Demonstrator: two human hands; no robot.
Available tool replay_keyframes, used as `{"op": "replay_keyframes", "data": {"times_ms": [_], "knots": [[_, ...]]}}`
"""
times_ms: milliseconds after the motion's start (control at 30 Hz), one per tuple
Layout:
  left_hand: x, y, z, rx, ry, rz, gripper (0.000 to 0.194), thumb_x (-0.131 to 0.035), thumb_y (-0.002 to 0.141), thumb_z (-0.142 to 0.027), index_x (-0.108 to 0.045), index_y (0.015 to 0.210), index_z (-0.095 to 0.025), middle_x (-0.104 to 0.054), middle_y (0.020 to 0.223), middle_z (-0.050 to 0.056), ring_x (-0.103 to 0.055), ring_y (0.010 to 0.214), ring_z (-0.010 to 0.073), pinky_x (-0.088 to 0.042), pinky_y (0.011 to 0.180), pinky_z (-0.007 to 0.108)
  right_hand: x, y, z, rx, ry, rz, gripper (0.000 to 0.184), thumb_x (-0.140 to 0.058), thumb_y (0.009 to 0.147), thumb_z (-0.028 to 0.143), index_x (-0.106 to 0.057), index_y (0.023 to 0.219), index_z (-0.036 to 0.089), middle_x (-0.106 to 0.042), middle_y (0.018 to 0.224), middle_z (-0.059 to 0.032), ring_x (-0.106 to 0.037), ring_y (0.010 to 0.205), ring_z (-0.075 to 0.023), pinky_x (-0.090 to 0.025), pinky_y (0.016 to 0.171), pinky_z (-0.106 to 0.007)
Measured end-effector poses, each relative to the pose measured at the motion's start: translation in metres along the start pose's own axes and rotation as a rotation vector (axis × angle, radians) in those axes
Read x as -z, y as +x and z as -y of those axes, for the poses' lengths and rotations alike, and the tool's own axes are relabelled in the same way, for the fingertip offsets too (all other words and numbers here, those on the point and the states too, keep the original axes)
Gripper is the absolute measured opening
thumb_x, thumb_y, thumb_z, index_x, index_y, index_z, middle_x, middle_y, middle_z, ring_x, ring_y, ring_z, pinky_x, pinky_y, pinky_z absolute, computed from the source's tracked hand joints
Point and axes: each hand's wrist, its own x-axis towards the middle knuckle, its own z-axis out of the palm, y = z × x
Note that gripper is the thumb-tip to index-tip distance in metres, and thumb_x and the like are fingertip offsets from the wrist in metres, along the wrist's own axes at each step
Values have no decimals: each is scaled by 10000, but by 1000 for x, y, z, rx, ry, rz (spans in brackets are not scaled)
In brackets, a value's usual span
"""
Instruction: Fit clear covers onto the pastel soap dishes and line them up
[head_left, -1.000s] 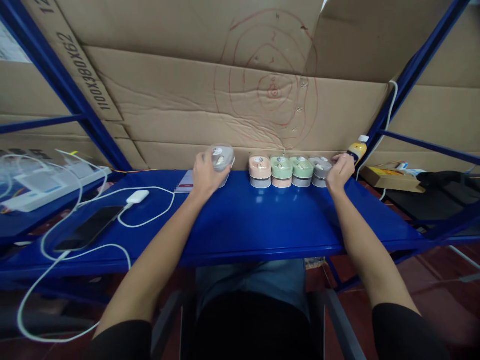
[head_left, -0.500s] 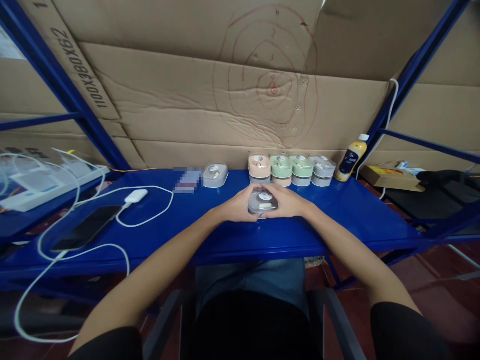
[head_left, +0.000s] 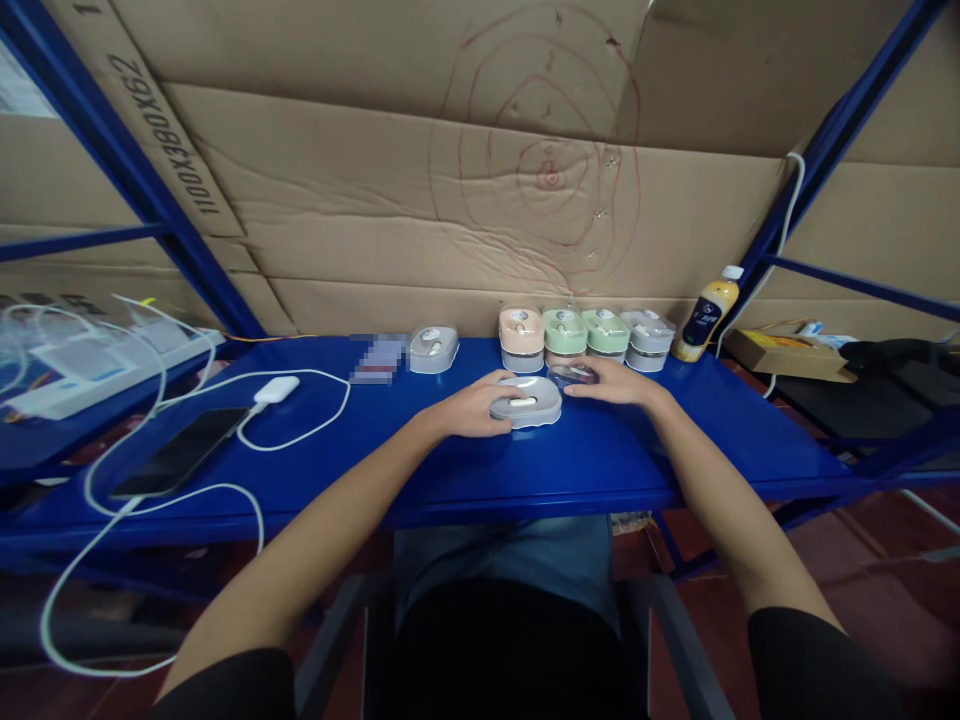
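On the blue table, a grey oval box point(head_left: 540, 412) with a small pale piece on top sits uncovered. My left hand point(head_left: 476, 406) grips its left side, thumb in front and fingers reaching over the top. Just behind and to the right, my right hand point(head_left: 613, 380) holds a clear plastic lid point(head_left: 568, 375) between thumb and fingers. This lid is apart from the grey box and close to the stacked boxes at the back.
Stacked boxes in peach point(head_left: 521, 328), green point(head_left: 564, 331) and grey point(head_left: 646, 336) line the cardboard wall. Another grey box point(head_left: 433, 349) stands left of them. A drink bottle point(head_left: 706, 315) is at right; a phone point(head_left: 180, 452) and white cables lie at left.
The clear lid has come off the grey box. My right hand has moved right and back with it, while my left hand has stayed at the box.
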Motion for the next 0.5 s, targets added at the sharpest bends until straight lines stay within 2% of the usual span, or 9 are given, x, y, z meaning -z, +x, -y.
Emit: {"op": "replay_keyframes", "data": {"times_ms": [133, 267, 367, 500], "knots": [[-6, 2, 1, -1, -20, -52, 566, -830, 892, -556, -783, 1382, -276, -592, 1567, 156, -559, 1503, 384, -424, 1286, 596, 3, 0, -9, -11, 28, -9, 776, -791, 881, 737, -703, 1506, 286, -737, 1504, -92, -709, 1341, -403, -528, 1201, -652], [-6, 3, 3, -19, -32, -70, 481, -740, 962, -583, -813, 1344, -299, -582, 1613, 146, -546, 1528, 381, -414, 1290, 625, 1, 1, -9, -4, 51, -18, 776, -799, 876, 737, -707, 1503, 289, -731, 1512, -91, -709, 1347, -410, -532, 1197, -674], [0, 2, 3, -15, -15, -89, 466, -670, 1002, -578, -825, 1312, -267, -592, 1610, 155, -566, 1508, 373, -429, 1283, 612, 2, 1, -9, -17, 70, -30, 777, -787, 888, 738, -694, 1519, 294, -714, 1538, -87, -701, 1364, -408, -530, 1200, -674], [15, -3, 12, 50, 20, -143, 499, -642, 982, -621, -844, 1185, -213, -644, 1519, 176, -650, 1396, 358, -484, 1245, 560, 3, 0, -9, -20, 43, -28, 796, -793, 885, 731, -683, 1533, 280, -708, 1544, -94, -692, 1378, -404, -521, 1214, -648]]}}
